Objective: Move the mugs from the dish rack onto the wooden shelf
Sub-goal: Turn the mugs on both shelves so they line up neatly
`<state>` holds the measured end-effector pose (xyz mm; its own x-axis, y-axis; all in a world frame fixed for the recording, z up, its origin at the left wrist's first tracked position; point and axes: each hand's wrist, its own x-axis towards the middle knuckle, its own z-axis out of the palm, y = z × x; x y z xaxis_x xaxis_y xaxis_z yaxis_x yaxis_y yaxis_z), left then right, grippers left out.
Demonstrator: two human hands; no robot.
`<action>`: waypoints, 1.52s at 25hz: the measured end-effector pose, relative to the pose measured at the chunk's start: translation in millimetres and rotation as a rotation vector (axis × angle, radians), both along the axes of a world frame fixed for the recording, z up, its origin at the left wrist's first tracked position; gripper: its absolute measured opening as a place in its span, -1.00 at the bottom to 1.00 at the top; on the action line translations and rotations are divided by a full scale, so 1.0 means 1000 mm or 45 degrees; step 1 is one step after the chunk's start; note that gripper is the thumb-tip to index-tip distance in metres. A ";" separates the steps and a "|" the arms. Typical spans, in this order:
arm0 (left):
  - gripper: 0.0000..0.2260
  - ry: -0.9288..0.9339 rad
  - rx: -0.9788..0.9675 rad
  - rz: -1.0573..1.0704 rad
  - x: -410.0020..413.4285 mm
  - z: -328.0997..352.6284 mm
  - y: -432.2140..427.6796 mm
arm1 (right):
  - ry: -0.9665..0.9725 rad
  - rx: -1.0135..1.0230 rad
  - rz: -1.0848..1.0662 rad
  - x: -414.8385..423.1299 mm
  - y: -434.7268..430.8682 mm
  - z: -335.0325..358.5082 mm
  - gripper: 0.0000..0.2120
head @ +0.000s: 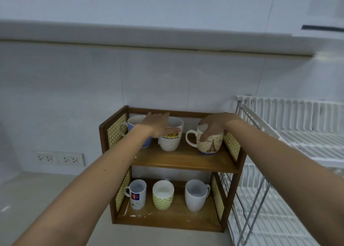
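Right now I have both arms stretched to the top tier of the wooden shelf (178, 160), which stands on the counter (37, 199) against the tiled wall, and the room up there is tight: three mugs fill the board between its two woven side panels, with only a narrow strip of bare wood in front of them. My left hand (158, 123) lies flat with the fingers spread loosely, palm down over the rims of the blue mug (133, 132) and the white Jotun mug (170, 140), its thumb resting on the Jotun mug's front lip; it grips nothing. My right hand (212, 126) is curled down over the mouth of the patterned mug (209, 143), fingers wrapped around its rim, and that mug sits on the board hard against the side panel under my wrist, handle pointing toward my left hand. Below both hands the lower tier holds three more mugs side by side with small gaps between them: a white mug with a logo (137, 194) under my left forearm, a green dotted mug (163, 195) in the middle, and a plain white mug (196, 194) beneath my right hand. Just outside my right forearm the white wire dish rack (297, 134) stands close beside the shelf, its visible tiers showing only bare wire
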<state>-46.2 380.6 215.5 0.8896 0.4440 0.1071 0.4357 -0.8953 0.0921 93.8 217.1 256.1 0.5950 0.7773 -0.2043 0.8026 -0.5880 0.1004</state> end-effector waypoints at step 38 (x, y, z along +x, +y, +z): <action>-0.30 0.351 -0.267 0.159 -0.062 -0.222 0.045 | 0.444 -0.156 0.494 -0.037 0.096 -0.245 -0.19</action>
<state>-107.8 425.2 -6.8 0.8100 0.5375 -0.2343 0.5743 -0.8079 0.1321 56.6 312.6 11.5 0.1493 0.8845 -0.4419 0.9566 -0.2424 -0.1619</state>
